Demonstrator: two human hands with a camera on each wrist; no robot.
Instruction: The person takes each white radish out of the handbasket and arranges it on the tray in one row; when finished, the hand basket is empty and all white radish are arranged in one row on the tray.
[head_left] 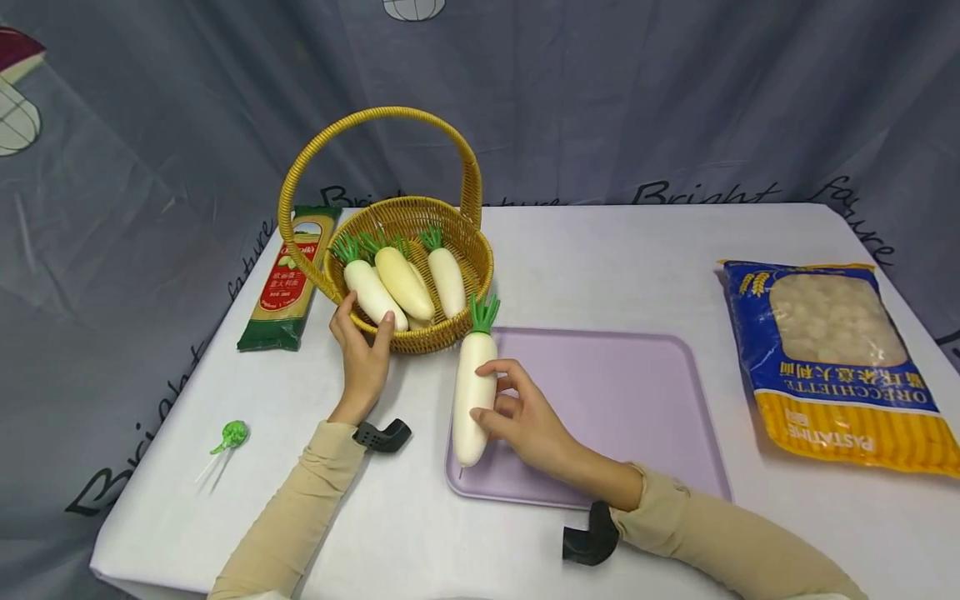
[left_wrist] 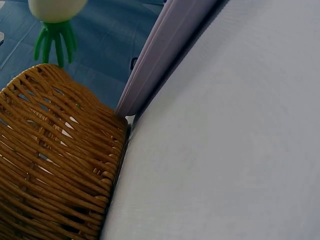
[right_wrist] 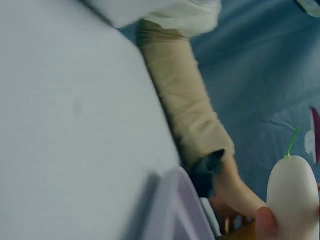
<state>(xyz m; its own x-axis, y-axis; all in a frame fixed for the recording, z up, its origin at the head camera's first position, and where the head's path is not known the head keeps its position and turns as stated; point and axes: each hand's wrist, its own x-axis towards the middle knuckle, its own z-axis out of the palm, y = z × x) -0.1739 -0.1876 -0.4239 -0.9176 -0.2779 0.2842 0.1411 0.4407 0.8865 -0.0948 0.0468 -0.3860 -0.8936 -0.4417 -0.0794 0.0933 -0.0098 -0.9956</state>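
Note:
A white radish [head_left: 474, 398] with green leaf stubs is pinched between the thumb and fingers of my right hand [head_left: 528, 421], over the left edge of the lilac tray [head_left: 607, 408]. Its rounded end shows in the right wrist view. My left hand [head_left: 363, 358] is at the front-left rim of the yellow wicker basket [head_left: 427, 337], thumb and forefinger spread apart. The thumb tip overlaps the end of a white radish [head_left: 371, 292] inside; firm contact cannot be made out. Beside that radish lie a yellowish radish [head_left: 405, 283] and another white radish [head_left: 447, 279].
A green and red pasta packet [head_left: 288, 283] lies left of the basket. At right is a blue and yellow orecchiette bag [head_left: 840, 358]. A small green lollipop-like item [head_left: 234, 433] lies at front left. The basket's tall handle [head_left: 386, 112] arches above it.

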